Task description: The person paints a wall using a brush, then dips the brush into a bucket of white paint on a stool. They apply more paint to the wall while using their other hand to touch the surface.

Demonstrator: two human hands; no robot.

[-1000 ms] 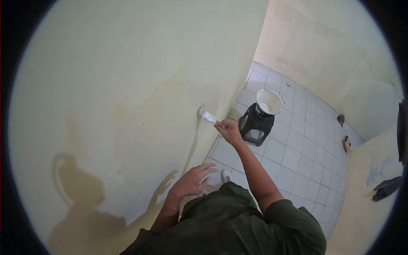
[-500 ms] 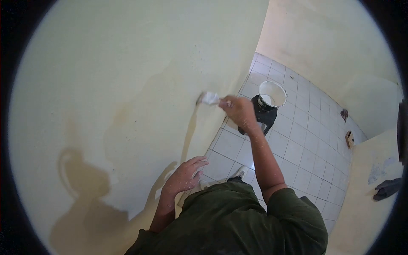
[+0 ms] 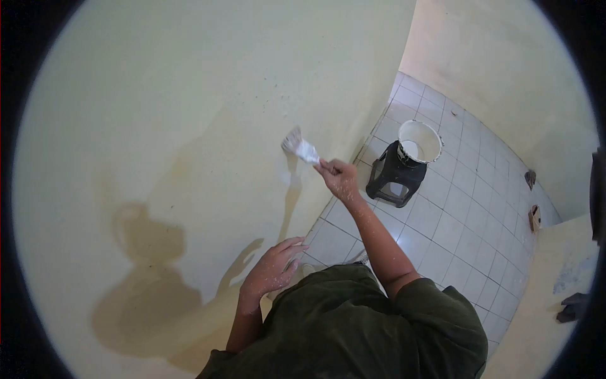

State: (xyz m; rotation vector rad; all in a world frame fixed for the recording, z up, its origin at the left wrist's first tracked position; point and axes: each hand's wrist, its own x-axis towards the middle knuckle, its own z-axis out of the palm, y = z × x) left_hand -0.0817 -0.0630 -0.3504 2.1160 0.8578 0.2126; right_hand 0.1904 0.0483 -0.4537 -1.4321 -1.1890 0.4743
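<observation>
Holds a flat paintbrush (image 3: 302,148) in the right grip (image 3: 339,179), closed narrowly around the handle, left of the black stool (image 3: 398,177) in the view. Points the splayed, greyish bristles away from the stool, at the smooth, pale yellow-green wall (image 3: 189,95), with the long axis slanting from handle at lower right to bristle tips at upper left. Shows a whitish, smeared middle on the paintbrush; cannot tell how firmly pressed to the wall.

Holds the left grip (image 3: 271,268) open, with fingers loosely spread and skin flecked white, below and left of the stool, near the wall.

Carries a round, open bucket (image 3: 430,143) on top of the stool, with a paint-smeared rim and something white inside. Stands the hard, seemingly plastic stool, with openings in its sides, on square, glossy, pale floor tiles (image 3: 445,224). Shows a tan object (image 3: 535,218) and a small dark object (image 3: 530,179) right of the stool, too small to identify.
</observation>
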